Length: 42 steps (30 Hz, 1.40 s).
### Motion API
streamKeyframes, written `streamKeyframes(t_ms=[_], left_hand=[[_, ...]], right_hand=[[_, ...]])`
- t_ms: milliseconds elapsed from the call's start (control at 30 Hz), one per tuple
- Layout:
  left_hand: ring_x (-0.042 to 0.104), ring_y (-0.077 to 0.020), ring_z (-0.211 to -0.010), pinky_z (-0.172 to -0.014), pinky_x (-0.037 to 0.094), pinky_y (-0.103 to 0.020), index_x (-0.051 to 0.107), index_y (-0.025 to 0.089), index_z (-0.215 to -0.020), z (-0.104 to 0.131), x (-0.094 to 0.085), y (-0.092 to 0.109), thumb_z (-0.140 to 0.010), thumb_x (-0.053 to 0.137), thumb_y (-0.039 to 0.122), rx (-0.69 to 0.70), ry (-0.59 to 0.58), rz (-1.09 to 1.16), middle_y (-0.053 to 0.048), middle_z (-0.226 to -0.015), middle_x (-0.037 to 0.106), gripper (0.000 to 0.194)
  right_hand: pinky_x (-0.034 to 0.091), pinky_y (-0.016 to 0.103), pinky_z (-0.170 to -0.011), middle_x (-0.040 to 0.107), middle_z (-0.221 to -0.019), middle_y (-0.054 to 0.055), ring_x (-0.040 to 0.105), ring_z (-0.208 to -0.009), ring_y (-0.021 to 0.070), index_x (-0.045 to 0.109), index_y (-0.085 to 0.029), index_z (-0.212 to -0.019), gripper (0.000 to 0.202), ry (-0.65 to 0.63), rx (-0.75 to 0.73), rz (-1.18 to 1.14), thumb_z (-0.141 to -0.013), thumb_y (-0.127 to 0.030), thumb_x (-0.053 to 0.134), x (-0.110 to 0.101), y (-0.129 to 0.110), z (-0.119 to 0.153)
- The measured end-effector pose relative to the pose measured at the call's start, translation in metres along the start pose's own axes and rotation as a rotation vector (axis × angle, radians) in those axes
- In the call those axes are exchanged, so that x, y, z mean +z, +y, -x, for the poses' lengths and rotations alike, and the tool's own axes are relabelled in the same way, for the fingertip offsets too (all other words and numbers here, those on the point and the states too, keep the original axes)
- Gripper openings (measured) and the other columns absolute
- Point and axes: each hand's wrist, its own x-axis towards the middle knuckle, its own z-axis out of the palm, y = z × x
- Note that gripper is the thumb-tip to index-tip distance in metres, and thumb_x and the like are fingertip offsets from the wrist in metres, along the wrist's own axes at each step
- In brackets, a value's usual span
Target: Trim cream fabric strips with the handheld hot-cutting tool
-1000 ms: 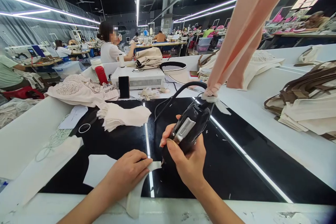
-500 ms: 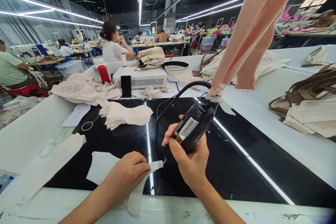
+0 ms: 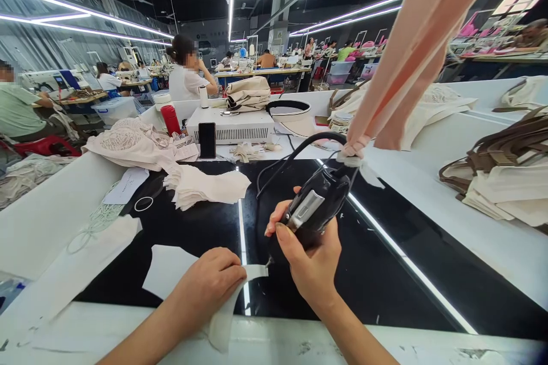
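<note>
My left hand (image 3: pixel 214 276) pinches a pale fabric piece (image 3: pixel 225 311), whose narrow end points right toward the tip of a black handheld tool. My right hand (image 3: pixel 310 256) is wrapped round that black tool (image 3: pixel 319 199), which has a silver plate on its side. Pink cloth (image 3: pixel 411 51) hangs from above and is knotted near the tool's upper end, where a black cable (image 3: pixel 295 151) leads off. Beside my left forearm a white pattern-like sheet (image 3: pixel 166 268) lies on the black tabletop (image 3: pixel 385 291).
A stack of pale cut pieces (image 3: pixel 209 185), a phone (image 3: pixel 208 140), a white box (image 3: pixel 233 128) and a red bottle (image 3: pixel 170 120) stand or lie beyond my hands. Brown straps (image 3: pixel 500 142) are at the right. A person (image 3: pixel 184 77) sits beyond the table.
The narrow end of the fabric has dropped slightly near the tool's tip. Both hands keep nearly the same place and hold. The view has shifted a little.
</note>
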Motion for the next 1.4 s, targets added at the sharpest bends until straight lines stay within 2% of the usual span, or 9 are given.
streamKeyframes(t_ms=[200,300,400,567,667,800,967,1267,1400], left_hand=[[0.063,-0.0183,-0.085,-0.078,0.055,-0.032,0.062,0.017,-0.095,0.001,-0.002,0.003,-0.109,0.044,0.021,-0.013,-0.014,0.014,-0.005,-0.093,0.066,0.024],[0.063,-0.0191,-0.088,-0.081,0.055,-0.033,0.064,0.017,-0.105,0.0,-0.002,0.003,-0.106,0.048,0.016,-0.047,-0.046,0.036,-0.005,-0.096,0.066,0.017],[0.062,-0.0199,-0.088,-0.08,0.056,-0.034,0.065,0.018,-0.114,-0.001,-0.002,0.003,-0.104,0.051,0.013,-0.06,-0.074,0.043,-0.005,-0.098,0.065,0.018],[0.061,-0.0198,-0.086,-0.078,0.057,-0.035,0.067,0.017,-0.104,-0.002,-0.004,0.005,-0.104,0.05,0.014,-0.049,-0.079,0.031,-0.005,-0.093,0.064,0.018],[0.061,-0.019,-0.086,-0.083,0.058,-0.036,0.067,0.017,-0.102,-0.002,-0.006,0.007,-0.105,0.048,0.013,-0.024,-0.056,-0.01,-0.005,-0.092,0.064,0.02],[0.063,-0.0199,-0.095,-0.093,0.057,-0.038,0.065,0.016,-0.102,-0.001,-0.004,0.008,-0.102,0.049,0.005,0.035,-0.018,-0.043,-0.006,-0.105,0.068,0.019],[0.065,-0.0186,-0.099,-0.105,0.053,-0.04,0.063,0.015,-0.108,0.003,0.0,0.007,-0.101,0.053,0.005,0.048,-0.055,-0.028,-0.005,-0.106,0.069,0.016],[0.065,-0.0197,-0.101,-0.105,0.055,-0.042,0.062,0.015,-0.112,0.005,0.002,0.009,-0.101,0.05,0.003,0.042,-0.075,-0.051,-0.006,-0.107,0.069,0.02],[0.065,-0.0196,-0.097,-0.103,0.056,-0.041,0.062,0.014,-0.112,0.003,-0.001,0.011,-0.102,0.048,0.003,0.061,-0.055,-0.074,-0.006,-0.105,0.069,0.021]], right_hand=[[0.059,0.024,-0.058,0.069,-0.081,-0.006,0.064,-0.062,0.0111,0.06,-0.03,-0.106,0.029,0.002,-0.012,-0.002,-0.084,-0.017,0.073,0.0,0.0,0.0],[0.059,0.024,-0.059,0.069,-0.082,-0.005,0.064,-0.061,0.0107,0.06,-0.03,-0.106,0.029,-0.002,-0.008,0.0,-0.084,-0.017,0.073,0.001,0.0,0.0],[0.059,0.023,-0.06,0.069,-0.082,-0.006,0.065,-0.062,0.0104,0.06,-0.03,-0.107,0.03,-0.002,-0.009,0.002,-0.084,-0.016,0.073,0.0,0.001,0.0],[0.058,0.023,-0.059,0.068,-0.081,-0.006,0.064,-0.061,0.0101,0.06,-0.03,-0.104,0.028,-0.003,-0.014,0.003,-0.084,-0.017,0.073,-0.001,0.0,0.0],[0.059,0.024,-0.059,0.068,-0.082,-0.005,0.064,-0.061,0.0106,0.059,-0.029,-0.105,0.029,0.0,-0.015,0.006,-0.083,-0.017,0.074,-0.001,-0.001,0.0],[0.058,0.024,-0.057,0.068,-0.082,-0.005,0.064,-0.061,0.0112,0.058,-0.028,-0.103,0.027,-0.005,-0.019,0.008,-0.083,-0.017,0.073,0.0,-0.001,0.0],[0.057,0.025,-0.055,0.068,-0.082,-0.004,0.062,-0.061,0.0115,0.058,-0.027,-0.1,0.024,-0.006,-0.012,0.016,-0.084,-0.018,0.073,0.0,-0.001,0.0],[0.055,0.026,-0.054,0.067,-0.081,-0.005,0.062,-0.059,0.012,0.057,-0.027,-0.101,0.026,0.037,0.044,-0.008,-0.083,-0.022,0.075,0.005,-0.001,-0.001],[0.055,0.026,-0.054,0.066,-0.081,-0.005,0.062,-0.06,0.0118,0.057,-0.027,-0.098,0.022,0.014,0.056,-0.063,-0.085,-0.023,0.074,0.013,0.0,0.0]])
